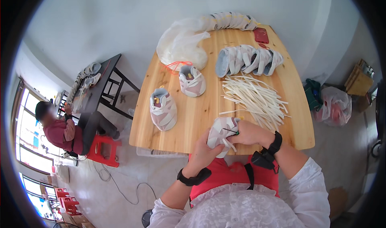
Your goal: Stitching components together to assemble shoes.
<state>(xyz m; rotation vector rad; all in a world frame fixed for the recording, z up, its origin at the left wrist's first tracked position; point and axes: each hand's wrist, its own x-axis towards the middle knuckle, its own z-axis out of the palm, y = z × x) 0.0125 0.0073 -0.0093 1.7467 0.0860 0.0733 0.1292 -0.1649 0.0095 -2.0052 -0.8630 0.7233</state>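
Note:
At the near edge of the wooden table, a pink and white shoe upper [220,130] is between my hands. My left hand [206,149] grips it from the left, thumb along its near side. My right hand [246,134] is closed at its right side. From those fingers a thin dark needle-like tool [230,130] points across the upper; its handle is mostly hidden. A loose white lace end hangs beside my right fingertips. Two laced uppers, one nearer [163,111] and one farther [192,82], stand to the left. Beyond my right hand lies a pile of flat white laces [255,99].
A row of nested uppers [247,59] lies behind the laces. Farther back are a clear plastic bag [181,47], a longer row of uppers [229,21] and a red phone-like slab [261,35]. To the left, another person [60,127] sits at a dark table [98,87].

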